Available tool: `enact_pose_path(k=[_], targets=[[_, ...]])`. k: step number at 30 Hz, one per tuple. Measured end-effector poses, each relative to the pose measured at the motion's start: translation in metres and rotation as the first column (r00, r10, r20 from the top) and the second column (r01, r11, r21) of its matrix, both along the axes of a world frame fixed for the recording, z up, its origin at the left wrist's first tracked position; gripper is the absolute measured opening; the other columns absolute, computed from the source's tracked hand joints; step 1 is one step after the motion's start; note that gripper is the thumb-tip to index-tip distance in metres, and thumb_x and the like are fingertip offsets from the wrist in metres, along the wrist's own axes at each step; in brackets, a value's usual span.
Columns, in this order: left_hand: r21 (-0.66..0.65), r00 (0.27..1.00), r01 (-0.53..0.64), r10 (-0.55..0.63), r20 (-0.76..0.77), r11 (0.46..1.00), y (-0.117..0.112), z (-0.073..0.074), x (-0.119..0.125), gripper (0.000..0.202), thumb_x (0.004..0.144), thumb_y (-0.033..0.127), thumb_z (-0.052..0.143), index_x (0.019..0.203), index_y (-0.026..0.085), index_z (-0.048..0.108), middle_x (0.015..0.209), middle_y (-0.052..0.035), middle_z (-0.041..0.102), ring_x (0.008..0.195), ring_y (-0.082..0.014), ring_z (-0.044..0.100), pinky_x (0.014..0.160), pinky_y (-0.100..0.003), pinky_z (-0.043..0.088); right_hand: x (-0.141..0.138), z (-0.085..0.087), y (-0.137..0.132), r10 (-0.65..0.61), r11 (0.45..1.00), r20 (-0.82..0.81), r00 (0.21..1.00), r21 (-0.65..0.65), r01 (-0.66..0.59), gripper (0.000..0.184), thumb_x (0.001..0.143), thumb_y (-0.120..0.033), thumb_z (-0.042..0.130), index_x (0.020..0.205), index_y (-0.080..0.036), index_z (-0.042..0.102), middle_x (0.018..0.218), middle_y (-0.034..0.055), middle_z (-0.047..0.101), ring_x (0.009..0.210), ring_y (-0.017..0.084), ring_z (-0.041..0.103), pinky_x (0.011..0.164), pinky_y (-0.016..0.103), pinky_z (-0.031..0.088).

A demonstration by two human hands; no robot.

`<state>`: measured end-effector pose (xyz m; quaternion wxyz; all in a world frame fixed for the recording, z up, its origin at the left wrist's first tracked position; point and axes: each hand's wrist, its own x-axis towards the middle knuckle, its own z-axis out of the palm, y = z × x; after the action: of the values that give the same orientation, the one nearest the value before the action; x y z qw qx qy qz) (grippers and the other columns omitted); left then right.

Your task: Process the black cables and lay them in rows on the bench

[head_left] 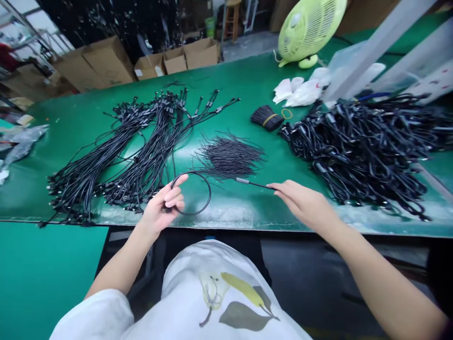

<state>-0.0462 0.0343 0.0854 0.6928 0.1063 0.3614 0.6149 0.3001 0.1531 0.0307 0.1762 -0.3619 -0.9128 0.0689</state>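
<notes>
My left hand [166,204] is closed round a black cable [209,197], part of which forms a round loop to the right of the fingers. Between thumb and fingertips, my right hand [300,200] pinches a thin black cable end, with a grey sleeve [242,180] at its left tip. Whether both hands hold the same cable cannot be told. Just beyond them lies a pile of short, thin black ties [231,157]. To the left, long black cables [116,141] with connectors on their ends lie in two bunches on the green table [226,208].
Bundled black cables [354,146] are heaped at right. A tie bundle with a yellow band [267,118] lies behind the loose ties. Farther back are crumpled white plastic [304,92], a green fan [309,30] and a slanted metal post [378,52]. Cardboard boxes [201,53] stand beyond the table.
</notes>
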Motion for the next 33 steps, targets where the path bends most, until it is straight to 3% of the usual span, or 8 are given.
enact_pose_path(k=[8, 14, 16, 19, 23, 26, 30, 33], targets=[[-0.042, 0.992, 0.078, -0.082, -0.097, 0.996, -0.024, -0.013, -0.028, 0.023, 0.092, 0.025, 0.055, 0.1, 0.008, 0.069, 0.047, 0.0116, 0.016, 0.036, -0.003, 0.013, 0.044, -0.014, 0.035, 0.008, 0.011, 0.007, -0.11, 0.988, 0.074, 0.991, 0.12, 0.101, 0.036, 0.1, -0.028, 0.031, 0.106, -0.018, 0.064, 0.086, 0.008, 0.065, 0.075, 0.019, 0.06, 0.064, 0.028, 0.039], [0.005, 0.974, 0.14, -0.137, -0.182, 0.99, -0.01, -0.015, -0.01, 0.036, 0.081, 0.023, 0.07, 0.112, 0.006, 0.066, 0.057, 0.0077, 0.041, 0.042, -0.0012, 0.031, 0.056, -0.017, 0.044, -0.036, 0.041, -0.052, 0.394, 0.905, 0.102, 0.913, 0.13, -0.405, 0.034, 0.099, -0.027, 0.037, 0.078, -0.018, 0.063, 0.064, 0.0009, 0.056, 0.059, 0.011, 0.048, 0.063, 0.027, 0.033], [-0.023, 0.977, 0.141, -0.143, -0.159, 0.99, -0.006, -0.019, -0.004, 0.039, 0.078, 0.018, 0.073, 0.114, 0.007, 0.065, 0.062, 0.0065, 0.046, 0.042, 0.0009, 0.031, 0.056, -0.015, 0.044, -0.049, 0.055, -0.066, 0.444, 0.882, 0.069, 0.894, 0.142, -0.449, 0.036, 0.099, -0.028, 0.039, 0.072, -0.019, 0.06, 0.061, -0.0007, 0.053, 0.057, 0.01, 0.046, 0.062, 0.027, 0.032], [-0.136, 0.973, 0.213, -0.223, -0.062, 0.968, -0.007, -0.027, -0.002, 0.032, 0.083, 0.024, 0.07, 0.108, 0.005, 0.066, 0.061, 0.0072, 0.044, 0.037, 0.0029, 0.024, 0.045, -0.012, 0.037, -0.049, 0.068, -0.061, 0.174, 0.943, 0.091, 0.981, 0.272, -0.192, 0.034, 0.097, -0.031, 0.043, 0.071, -0.019, 0.061, 0.06, 0.0003, 0.053, 0.056, 0.012, 0.046, 0.058, 0.03, 0.03], [-0.19, 0.991, 0.117, -0.104, 0.079, 0.975, -0.009, -0.036, -0.005, 0.022, 0.093, 0.028, 0.057, 0.091, 0.007, 0.064, 0.056, 0.0091, 0.033, 0.037, 0.0019, 0.027, 0.046, -0.01, 0.038, -0.023, 0.07, -0.037, -0.209, 0.891, 0.066, 0.976, 0.425, 0.162, 0.027, 0.096, -0.034, 0.046, 0.083, -0.019, 0.065, 0.064, 0.003, 0.06, 0.059, 0.015, 0.052, 0.057, 0.031, 0.032], [-0.147, 0.998, 0.05, -0.045, 0.04, 0.988, -0.01, -0.034, -0.005, 0.016, 0.094, 0.023, 0.054, 0.091, 0.01, 0.063, 0.057, 0.0088, 0.031, 0.039, 0.0007, 0.027, 0.049, -0.011, 0.039, -0.007, 0.061, -0.031, -0.205, 0.888, 0.072, 0.976, 0.434, 0.154, 0.024, 0.096, -0.032, 0.047, 0.087, -0.019, 0.066, 0.069, 0.0032, 0.064, 0.062, 0.016, 0.056, 0.059, 0.03, 0.034], [-0.038, 0.97, 0.224, -0.226, -0.086, 0.974, -0.011, -0.022, -0.002, 0.028, 0.083, 0.028, 0.069, 0.106, 0.011, 0.065, 0.061, 0.0069, 0.034, 0.044, -0.002, 0.029, 0.045, -0.014, 0.034, -0.001, 0.045, -0.03, -0.097, 0.946, 0.097, 0.991, 0.319, 0.062, 0.032, 0.097, -0.034, 0.045, 0.076, -0.019, 0.065, 0.068, 0.0023, 0.065, 0.061, 0.015, 0.057, 0.06, 0.029, 0.034], [0.001, 0.974, 0.179, -0.177, -0.143, 0.984, -0.007, -0.014, -0.003, 0.035, 0.08, 0.026, 0.071, 0.112, 0.013, 0.065, 0.067, 0.0045, 0.041, 0.046, -0.0017, 0.03, 0.038, -0.011, 0.024, 0.001, 0.038, -0.028, -0.098, 0.96, 0.089, 0.991, 0.27, 0.07, 0.034, 0.098, -0.033, 0.042, 0.078, -0.019, 0.065, 0.071, 0.0027, 0.066, 0.064, 0.015, 0.058, 0.061, 0.029, 0.033]])
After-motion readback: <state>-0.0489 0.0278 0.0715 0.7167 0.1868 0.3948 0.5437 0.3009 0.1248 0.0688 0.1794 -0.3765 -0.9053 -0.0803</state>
